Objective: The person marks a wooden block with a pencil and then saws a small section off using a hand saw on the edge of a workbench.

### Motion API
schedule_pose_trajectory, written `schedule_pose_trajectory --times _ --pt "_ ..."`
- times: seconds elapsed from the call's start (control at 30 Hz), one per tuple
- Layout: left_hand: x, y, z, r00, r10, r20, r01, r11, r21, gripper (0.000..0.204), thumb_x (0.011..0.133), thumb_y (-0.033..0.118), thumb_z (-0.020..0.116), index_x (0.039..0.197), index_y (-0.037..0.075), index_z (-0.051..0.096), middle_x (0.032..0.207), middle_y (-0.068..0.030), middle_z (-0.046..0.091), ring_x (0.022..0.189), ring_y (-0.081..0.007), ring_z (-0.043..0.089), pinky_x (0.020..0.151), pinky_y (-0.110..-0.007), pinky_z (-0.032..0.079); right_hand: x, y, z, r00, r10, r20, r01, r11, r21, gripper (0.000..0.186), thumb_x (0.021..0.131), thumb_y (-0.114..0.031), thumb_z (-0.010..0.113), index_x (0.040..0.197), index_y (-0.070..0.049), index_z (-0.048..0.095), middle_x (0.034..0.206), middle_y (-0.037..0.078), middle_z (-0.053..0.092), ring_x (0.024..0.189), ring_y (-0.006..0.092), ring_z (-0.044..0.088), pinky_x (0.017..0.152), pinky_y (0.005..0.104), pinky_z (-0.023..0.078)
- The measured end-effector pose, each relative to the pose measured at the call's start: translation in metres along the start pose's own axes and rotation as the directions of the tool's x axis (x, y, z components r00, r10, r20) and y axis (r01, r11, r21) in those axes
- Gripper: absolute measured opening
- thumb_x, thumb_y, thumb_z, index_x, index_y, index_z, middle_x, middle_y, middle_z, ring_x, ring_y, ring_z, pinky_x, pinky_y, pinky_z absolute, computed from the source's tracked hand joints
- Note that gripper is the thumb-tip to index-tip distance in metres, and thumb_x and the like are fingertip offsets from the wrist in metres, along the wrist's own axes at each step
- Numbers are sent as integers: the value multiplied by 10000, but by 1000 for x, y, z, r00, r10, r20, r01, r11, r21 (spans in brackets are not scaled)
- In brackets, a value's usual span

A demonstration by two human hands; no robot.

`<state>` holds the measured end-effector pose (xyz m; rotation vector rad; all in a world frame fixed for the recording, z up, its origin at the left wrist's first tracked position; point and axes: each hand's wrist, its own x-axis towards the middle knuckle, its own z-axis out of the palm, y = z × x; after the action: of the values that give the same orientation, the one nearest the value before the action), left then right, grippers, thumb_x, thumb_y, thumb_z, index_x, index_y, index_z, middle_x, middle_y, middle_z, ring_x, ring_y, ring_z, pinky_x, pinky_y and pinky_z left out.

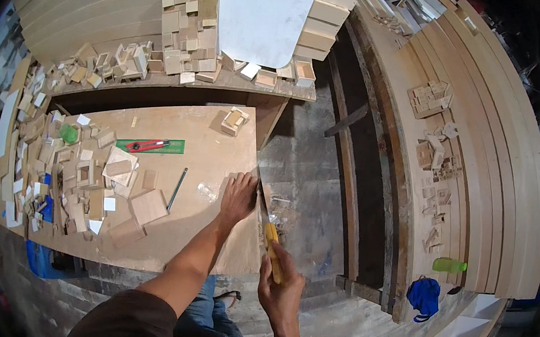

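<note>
The grey floor (305,152) runs down the middle here, and off to the right a long bench (417,252) carries stacked planks (493,167), their far ends cut off in the dark rim. More boards (101,9) rise behind the shelf (302,92) at the back. Now the table (175,121), crowded all down its left side by a heap of blocks (85,174), overlapping too thickly to count. One white panel (264,18) stands upright on the shelf, hiding part of the boards.

Below the table's near edge, one blue thing (43,261) is mostly covered. On the bench sit one blue bag (424,298) and, just beside it, one green bottle (449,265); another green object (69,133) lies in the heap, its kind hard to make out.

And here's the action: one saw (269,232) at the table's right edge, yellow handle toward the person. The right hand (281,283) is wrapped firmly round that handle. The left hand (240,195) lies on the tabletop right by the blade, fingers bent; whether it pinches anything, one cannot tell, nor whether the teeth touch wood.

Down to the small stuff: one green ruler (176,147), one little wooden box (235,121) near the far corner, one red cutter (146,146) across the ruler, and one pencil (177,189) near the heap.
</note>
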<state>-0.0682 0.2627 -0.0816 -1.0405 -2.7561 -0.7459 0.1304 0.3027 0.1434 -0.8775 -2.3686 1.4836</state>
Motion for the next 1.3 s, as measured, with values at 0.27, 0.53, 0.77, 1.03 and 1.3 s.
schedule_pose_trajectory --times 0.27,0.53,0.77,1.03,1.3 --pt "5 -6 3 1000 0 -13 1 998 61 347 784 161 677 1096 82 548 1074 -114 529 1064 -302 518 888 -436 399 42 8 23 987 -161 -8 160 984 -77 315 976 -120 676 1225 71 647 1078 313 717 1069 360 729 888 407 561" --pt "-1 1 -8 997 -20 78 12 995 103 292 800 193 653 1065 113 560 1028 -91 544 1058 -277 535 880 -424 410 90 9 45 997 -68 49 73 991 -112 321 984 -125 667 1228 83 647 1067 298 722 1027 321 740 871 378 564" --pt "1 -5 21 998 -52 32 49 994 93 323 798 189 659 1096 103 567 1031 -89 550 1070 -275 543 890 -434 422 22 -30 -6 997 -56 60 58 998 -39 372 1009 -217 657 1225 86 648 1024 284 725 996 294 740 830 362 558" --pt "4 -3 12 999 -43 -27 46 991 123 289 814 192 687 1064 88 588 1078 -88 578 1094 -271 554 905 -420 433 36 -45 -19 991 -32 132 40 997 -64 448 1014 -301 657 1250 80 648 1050 288 731 1013 309 742 834 373 563" --pt "4 0 17 999 -23 34 18 990 141 234 853 183 627 1057 75 586 1069 -103 575 1081 -276 548 927 -424 422 48 -61 -22 990 -34 140 34 999 3 440 1021 -296 644 1220 96 638 932 311 705 939 340 739 782 420 565"
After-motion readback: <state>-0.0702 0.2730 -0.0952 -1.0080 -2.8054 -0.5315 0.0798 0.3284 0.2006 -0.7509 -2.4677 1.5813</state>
